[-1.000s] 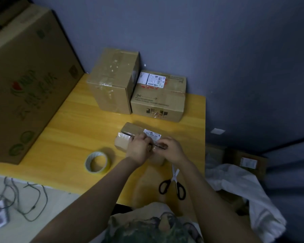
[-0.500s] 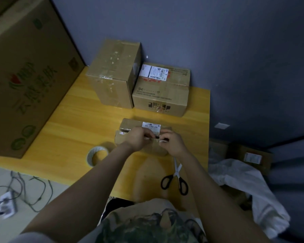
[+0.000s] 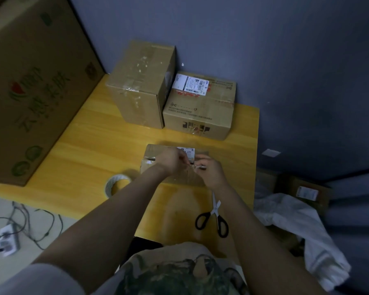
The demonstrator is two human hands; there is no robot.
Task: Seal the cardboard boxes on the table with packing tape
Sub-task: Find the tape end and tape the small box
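Note:
A small cardboard box [image 3: 152,154] with a white label lies mid-table on the yellow wooden table [image 3: 98,141]. Both hands are above its top. My left hand [image 3: 172,160] and my right hand [image 3: 210,170] pinch a thin, pale strip of tape [image 3: 197,166] stretched between their fingertips over the box. The hands hide most of the box's lid. A roll of packing tape [image 3: 116,185] stands on the table to the left of my left forearm. Black-handled scissors [image 3: 214,218] lie near the front edge on the right.
Two larger boxes stand at the back: a tall taped one [image 3: 140,86] and a labelled one [image 3: 200,105]. A big printed carton [image 3: 30,81] fills the left. Cables and a power strip [image 3: 5,239] lie on the floor left; white cloth [image 3: 290,222] and another box [image 3: 305,190] right.
The view has shifted slightly. Both hands stay over the small box, the fingertips now lifted a little with the strip between them. Tape roll and scissors have not moved.

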